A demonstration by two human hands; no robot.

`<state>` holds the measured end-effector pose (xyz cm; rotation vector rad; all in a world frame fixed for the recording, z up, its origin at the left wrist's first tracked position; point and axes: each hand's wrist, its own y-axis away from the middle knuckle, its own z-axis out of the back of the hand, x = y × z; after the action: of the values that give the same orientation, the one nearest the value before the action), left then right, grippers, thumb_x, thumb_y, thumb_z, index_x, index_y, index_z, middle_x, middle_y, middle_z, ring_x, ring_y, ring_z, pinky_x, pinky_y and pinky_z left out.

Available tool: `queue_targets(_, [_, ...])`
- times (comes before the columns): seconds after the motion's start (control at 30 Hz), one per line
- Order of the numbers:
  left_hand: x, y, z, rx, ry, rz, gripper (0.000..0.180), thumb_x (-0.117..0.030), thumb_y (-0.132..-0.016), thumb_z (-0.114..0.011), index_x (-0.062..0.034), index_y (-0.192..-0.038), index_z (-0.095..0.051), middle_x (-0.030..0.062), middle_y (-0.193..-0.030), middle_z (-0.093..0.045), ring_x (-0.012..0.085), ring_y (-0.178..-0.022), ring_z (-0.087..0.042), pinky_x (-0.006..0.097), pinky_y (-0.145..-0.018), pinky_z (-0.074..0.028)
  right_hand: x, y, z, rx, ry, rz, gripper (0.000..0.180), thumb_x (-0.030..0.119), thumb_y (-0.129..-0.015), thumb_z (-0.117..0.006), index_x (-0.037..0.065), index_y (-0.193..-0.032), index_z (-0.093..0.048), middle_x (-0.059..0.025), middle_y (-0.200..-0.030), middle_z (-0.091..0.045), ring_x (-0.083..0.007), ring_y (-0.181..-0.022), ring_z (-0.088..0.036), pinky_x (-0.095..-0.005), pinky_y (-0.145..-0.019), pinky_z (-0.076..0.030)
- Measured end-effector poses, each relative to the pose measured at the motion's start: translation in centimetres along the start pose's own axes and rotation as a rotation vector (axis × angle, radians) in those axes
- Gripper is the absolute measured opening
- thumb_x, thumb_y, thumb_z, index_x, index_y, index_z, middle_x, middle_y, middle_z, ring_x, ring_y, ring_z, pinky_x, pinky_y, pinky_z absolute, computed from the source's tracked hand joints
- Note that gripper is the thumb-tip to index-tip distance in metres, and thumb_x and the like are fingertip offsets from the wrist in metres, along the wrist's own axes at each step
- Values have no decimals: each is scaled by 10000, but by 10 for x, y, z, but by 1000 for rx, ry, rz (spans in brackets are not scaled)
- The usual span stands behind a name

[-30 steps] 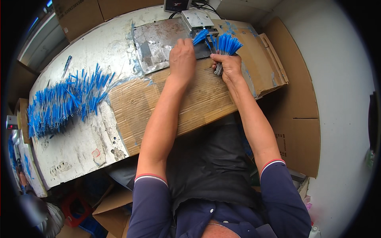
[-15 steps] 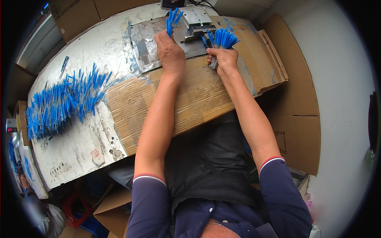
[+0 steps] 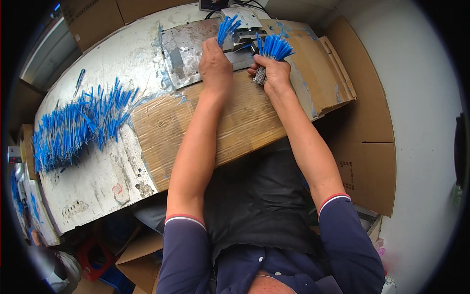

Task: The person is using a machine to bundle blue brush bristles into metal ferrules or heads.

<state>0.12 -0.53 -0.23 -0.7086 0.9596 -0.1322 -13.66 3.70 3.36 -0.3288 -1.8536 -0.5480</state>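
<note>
My left hand (image 3: 215, 62) is closed round a small bunch of thin blue-tipped wire pieces (image 3: 227, 30), their blue ends fanning up above the fingers. To its right, my right hand (image 3: 275, 72) grips a thicker bundle of the same blue-tipped wire pieces (image 3: 275, 47); their thin grey ends stick out below the fist. Just beyond both hands stands a small metal fixture (image 3: 243, 20), partly covered by the left bunch. A big pile of similar blue-tipped pieces (image 3: 73, 128) lies on the worn white table (image 3: 98, 191) at the left.
Flattened cardboard (image 3: 166, 132) covers the table's near edge under my forearms. A metal plate (image 3: 188, 54) lies behind it. A pen (image 3: 79, 81) rests beyond the pile. At the right stand a cardboard panel (image 3: 372, 112) and a pale wall (image 3: 421, 122).
My left hand has moved a little to the right with its bunch, closer to the right hand and in front of the fixture. The right hand has shifted slightly left.
</note>
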Motion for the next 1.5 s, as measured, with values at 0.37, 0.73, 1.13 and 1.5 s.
queue_targets(0.37, [-7,2,9,281,-36,-151,167,27,-869,-504,-9,-1028,-543,197,-950,-629,399,-909,-631,474,-792,-508,-3,3,12,-34,-197,-12,126,-13,-786,-754,-24,-841,-641,-125,-751,-657,-242,-629,-662,-402,-579,-608])
queue_targets(0.73, [-5,0,7,264,-106,-105,104,-22,-917,-577,-11,-1021,-578,203,-963,-645,416,-914,-643,477,-776,-508,-8,-6,24,28,-321,33,126,10,-812,-756,14,-884,-653,-90,-785,-658,-205,-652,-641,-389,-580,-584])
queue_targets(1.13, [-8,-2,24,560,169,-15,139,-133,-989,-593,-52,-1067,-674,147,-871,-696,282,-787,-672,376,-738,-513,-12,-5,13,47,-378,335,92,17,-852,-707,-20,-927,-667,-128,-846,-709,-199,-645,-667,-346,-586,-587])
queue_targets(1.5, [-7,-4,25,610,135,-68,152,-137,-982,-592,-47,-1067,-680,141,-846,-686,281,-791,-673,371,-737,-511,-9,-7,13,52,-417,285,73,14,-836,-723,-16,-874,-668,-98,-780,-685,-191,-629,-666,-329,-572,-588])
